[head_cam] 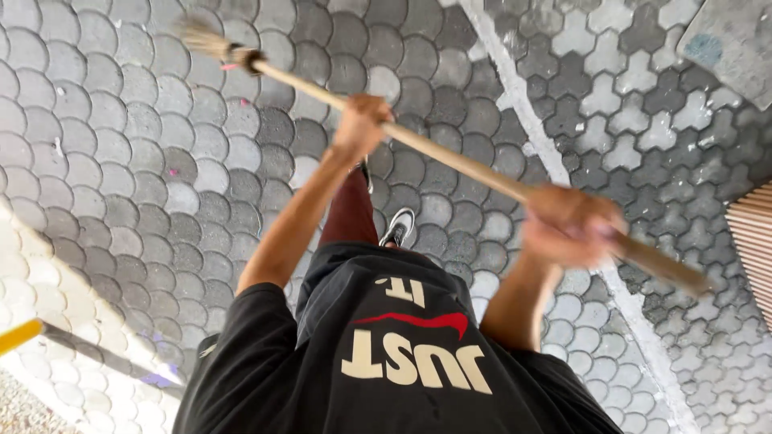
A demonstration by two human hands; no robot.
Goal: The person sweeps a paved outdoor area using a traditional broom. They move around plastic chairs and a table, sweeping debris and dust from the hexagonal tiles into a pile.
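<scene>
A long wooden broom handle (466, 165) runs from the upper left to the lower right across the view. Its straw bristle head (201, 36) rests near the grey scalloped paving stones (104, 161) at the top left. My left hand (360, 124) grips the handle about midway along. Closer to the handle's near end, my right hand (569, 225) is closed round the stick and looks blurred. Below the hands I see my black shirt (386, 354) with light and red print, dark red trousers and one grey and white shoe (398, 227).
A pale painted line (527, 120) crosses the paving, with differently shaped pavers to its right. A grey slab (736, 44) lies at the top right and a ribbed wooden surface (752, 241) at the right edge. A yellow bar (18, 336) pokes in at the lower left.
</scene>
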